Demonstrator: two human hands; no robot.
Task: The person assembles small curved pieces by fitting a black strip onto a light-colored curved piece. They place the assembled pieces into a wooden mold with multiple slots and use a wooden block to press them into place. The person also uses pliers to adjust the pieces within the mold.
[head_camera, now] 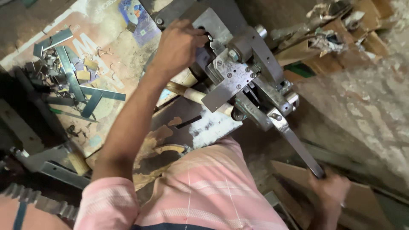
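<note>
My left hand (179, 44) is curled up against the top of the metal press (238, 72), fingers tucked in at the opening by the head block; I cannot tell whether they pinch a piece in there or only steady it. My right hand (330, 187) is well apart from it, down low, closed around the end of the long lever (298, 147) that runs out from the press toward my hip.

To do this stroke well, I judge the thing is to keep my left fingertips clear of the moving block before I swing the lever, and to pull in 1 even motion rather than a jerk, so the tool meets the work squarely. My right grip sits at the very end of the bar, which I think gives the best leverage.

Counting what lies about: 1 press, 1 lever, 1 wooden handle (191, 94) poking out just under the press body. To my left, on the printed sheet (110, 55), lies a heap of cut metal strips (74, 79); I make out about 5 long ones, the small offcuts too jumbled to count. 1 toothed bar (38, 200) shows at the lower left corner, and torn cardboard boxes (341, 38) sit beyond the press.
</note>
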